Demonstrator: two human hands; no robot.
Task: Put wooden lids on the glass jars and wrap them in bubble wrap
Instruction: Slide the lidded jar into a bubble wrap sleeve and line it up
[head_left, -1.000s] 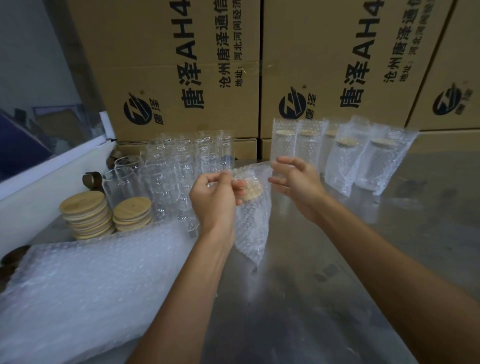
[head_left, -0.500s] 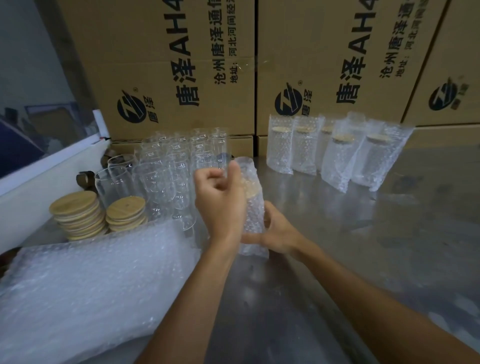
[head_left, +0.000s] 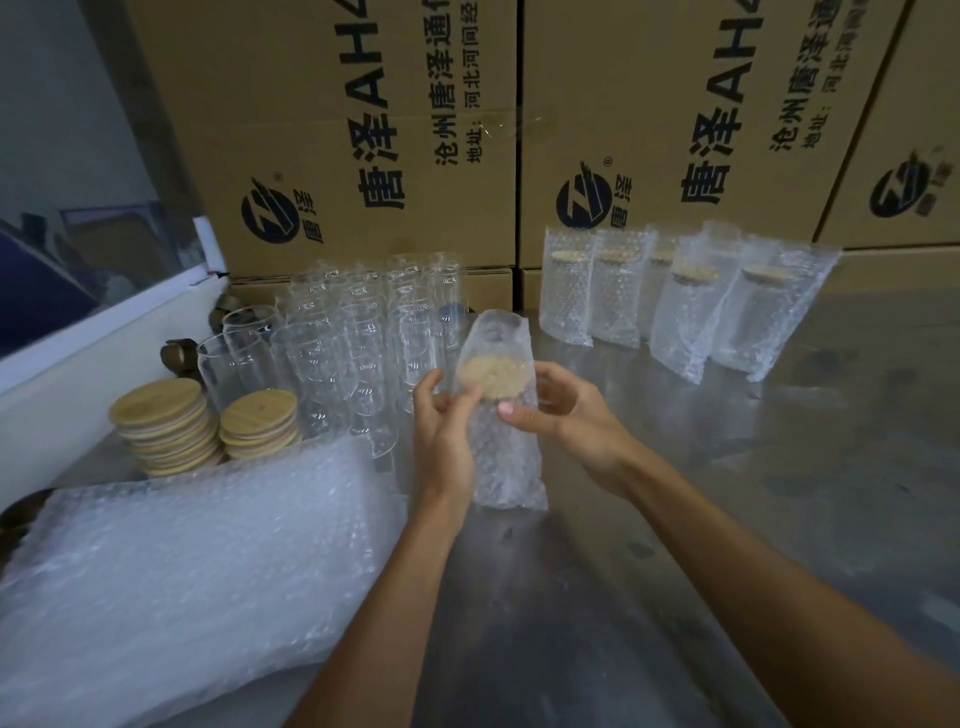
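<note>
A lidded glass jar inside a bubble-wrap bag (head_left: 501, 441) stands on the metal table (head_left: 701, 519), its wooden lid showing through the wrap. My left hand (head_left: 441, 431) grips the bag's left side, thumb on the front. My right hand (head_left: 561, 410) holds the right side, thumb pressed on the front below the lid. Behind stand several bare glass jars (head_left: 363, 332). Two stacks of wooden lids (head_left: 161, 423) sit at the left. A pile of bubble-wrap bags (head_left: 182, 582) lies in front of them.
Several wrapped jars (head_left: 685, 306) stand in a row at the back right. Large printed cardboard boxes (head_left: 363, 130) wall off the back of the table. A white ledge (head_left: 78, 374) borders the left side.
The wrapped jar now stands upright on the table. My left hand came down from the bag's top to its left side, and my right hand moved up to the lid's level.
</note>
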